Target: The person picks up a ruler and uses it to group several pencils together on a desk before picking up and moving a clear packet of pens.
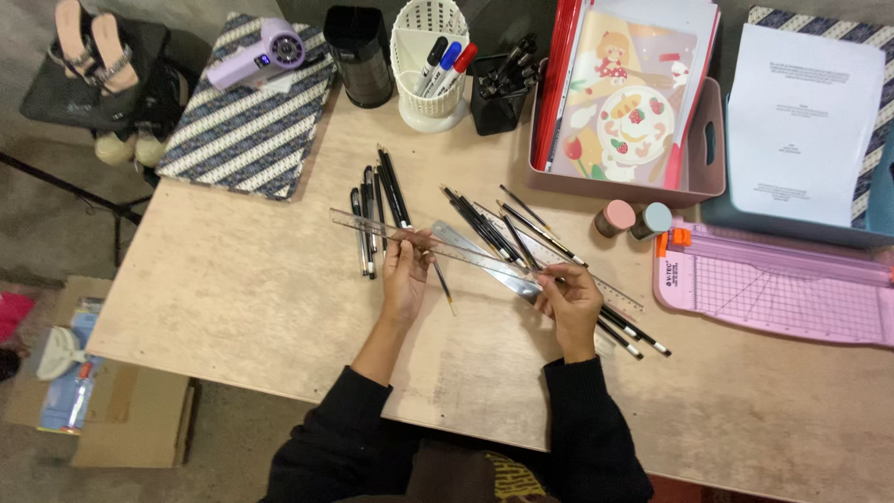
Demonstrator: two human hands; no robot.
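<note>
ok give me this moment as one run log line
left hand: holds clear ruler | right hand: holds metal ruler | table: black pens, brushes | right: pink paper trimmer

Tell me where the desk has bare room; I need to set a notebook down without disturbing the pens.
Bare wood lies left of the left hand, below the striped folder, and along the near table edge under the pink paper cutter. It is crowded at centre, where both hands hold rulers over scattered pens.
</note>
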